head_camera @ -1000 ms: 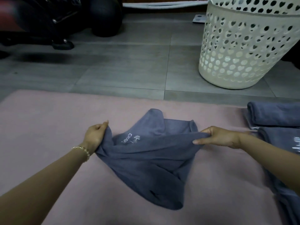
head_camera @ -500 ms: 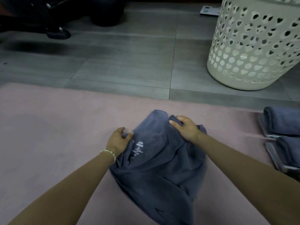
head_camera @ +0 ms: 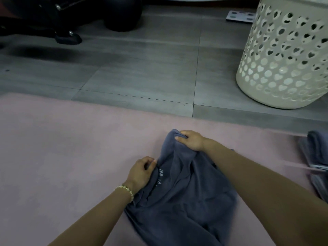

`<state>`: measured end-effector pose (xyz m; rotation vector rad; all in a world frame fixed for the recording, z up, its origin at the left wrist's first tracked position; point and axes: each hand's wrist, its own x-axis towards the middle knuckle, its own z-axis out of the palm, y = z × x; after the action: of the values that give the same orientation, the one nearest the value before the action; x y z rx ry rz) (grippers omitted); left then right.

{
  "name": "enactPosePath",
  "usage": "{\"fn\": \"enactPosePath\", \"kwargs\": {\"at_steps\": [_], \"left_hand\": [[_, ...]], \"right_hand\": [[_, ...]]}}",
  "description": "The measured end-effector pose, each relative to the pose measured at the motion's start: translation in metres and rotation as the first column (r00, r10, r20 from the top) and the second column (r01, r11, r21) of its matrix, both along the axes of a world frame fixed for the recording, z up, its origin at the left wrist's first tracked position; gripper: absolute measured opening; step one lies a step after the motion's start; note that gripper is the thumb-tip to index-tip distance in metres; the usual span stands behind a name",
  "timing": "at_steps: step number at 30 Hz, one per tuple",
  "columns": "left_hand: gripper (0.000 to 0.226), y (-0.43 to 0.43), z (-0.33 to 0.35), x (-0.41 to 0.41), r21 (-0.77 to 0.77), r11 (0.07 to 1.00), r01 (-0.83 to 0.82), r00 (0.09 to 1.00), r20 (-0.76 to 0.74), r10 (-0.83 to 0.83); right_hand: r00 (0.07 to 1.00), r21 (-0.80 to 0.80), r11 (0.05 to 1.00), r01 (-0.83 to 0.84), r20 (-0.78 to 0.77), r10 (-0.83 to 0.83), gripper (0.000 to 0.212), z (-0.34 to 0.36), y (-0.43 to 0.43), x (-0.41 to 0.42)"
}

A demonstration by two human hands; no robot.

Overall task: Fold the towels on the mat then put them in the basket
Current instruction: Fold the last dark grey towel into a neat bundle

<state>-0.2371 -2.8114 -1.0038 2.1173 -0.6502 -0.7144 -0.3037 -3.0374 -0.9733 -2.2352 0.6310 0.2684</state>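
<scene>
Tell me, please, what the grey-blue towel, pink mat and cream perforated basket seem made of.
Grey-blue towel: soft matte cloth, probably microfibre; creases limply. Pink mat: flat matte surface, perhaps foam or fabric. Cream perforated basket: likely moulded plastic; smooth, heart-shaped cutouts.

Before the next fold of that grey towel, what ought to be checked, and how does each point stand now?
1. Grip of left hand on towel edge: ok.
2. Grip of right hand on far corner: ok.
3. Towel lying smooth: not ok, bunched and creased.
4. Towel wholly on mat: cannot tell, near end out of frame.
5. Upright basket on floor: ok.
6. Room inside basket: cannot tell, inside hidden.
</scene>
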Motion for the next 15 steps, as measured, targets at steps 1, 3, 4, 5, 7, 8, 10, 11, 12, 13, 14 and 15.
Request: {"fn": "enactPosePath", "kwargs": {"at_steps": [1,3,4,5,7,8,10,11,12,13,14,15], "left_hand": [[0.018,0.001,0.002,0.001,-0.002,1.0,-0.012,1.0,-0.029,0.012],[0.024,0.001,0.009,0.001,-0.024,0.997,-0.067,0.988,-0.138,0.063],[0.028,0.001,0.013,0.0,-0.015,0.997,-0.076,0.983,-0.167,0.073],[0.031,0.001,0.019,-0.001,0.011,0.998,-0.057,0.985,-0.161,0.058],[0.038,-0.003,0.032,-0.007,0.038,0.998,0.043,0.988,-0.147,-0.037],[0.043,-0.005,0.037,-0.01,0.028,0.995,0.099,0.98,-0.175,-0.093],[0.053,-0.008,0.049,-0.021,0.012,0.972,0.237,0.934,-0.278,-0.224],[0.057,-0.011,0.054,-0.029,0.031,0.943,0.333,0.898,-0.315,-0.307],[0.059,-0.014,0.059,-0.038,0.069,0.894,0.443,0.853,-0.34,-0.397],[0.058,-0.018,0.063,-0.046,0.125,0.827,0.548,0.8,-0.366,-0.476],[0.058,-0.023,0.069,-0.053,0.185,0.749,0.636,0.747,-0.39,-0.538],[0.059,-0.029,0.075,-0.058,0.248,0.672,0.698,0.704,-0.412,-0.579]], "right_hand": [[0.999,0.032,0.999,-0.009,0.037,0.008,0.025,0.006,0.003,-0.003],[0.981,0.112,0.994,-0.002,0.192,-0.019,0.021,0.022,0.009,-0.018],[0.96,0.143,0.99,0.011,0.274,-0.05,0.022,0.033,0.011,-0.029],[0.939,0.17,0.985,0.028,0.333,-0.084,0.024,0.043,0.013,-0.042],[0.926,0.22,0.974,0.062,0.352,-0.138,0.028,0.057,0.014,-0.079],[0.93,0.244,0.967,0.068,0.335,-0.15,0.028,0.059,0.013,-0.1],[0.952,0.283,0.954,0.095,0.253,-0.17,0.029,0.054,0.01,-0.147],[0.965,0.305,0.944,0.124,0.186,-0.186,0.029,0.05,0.01,-0.171],[0.971,0.335,0.93,0.155,0.122,-0.206,0.027,0.046,0.01,-0.194],[0.971,0.361,0.916,0.176,0.087,-0.221,0.026,0.041,0.011,-0.215],[0.97,0.356,0.917,0.18,0.091,-0.226,0.025,0.038,0.012,-0.232],[0.968,0.326,0.928,0.182,0.108,-0.227,0.028,0.034,0.014,-0.247]]}}
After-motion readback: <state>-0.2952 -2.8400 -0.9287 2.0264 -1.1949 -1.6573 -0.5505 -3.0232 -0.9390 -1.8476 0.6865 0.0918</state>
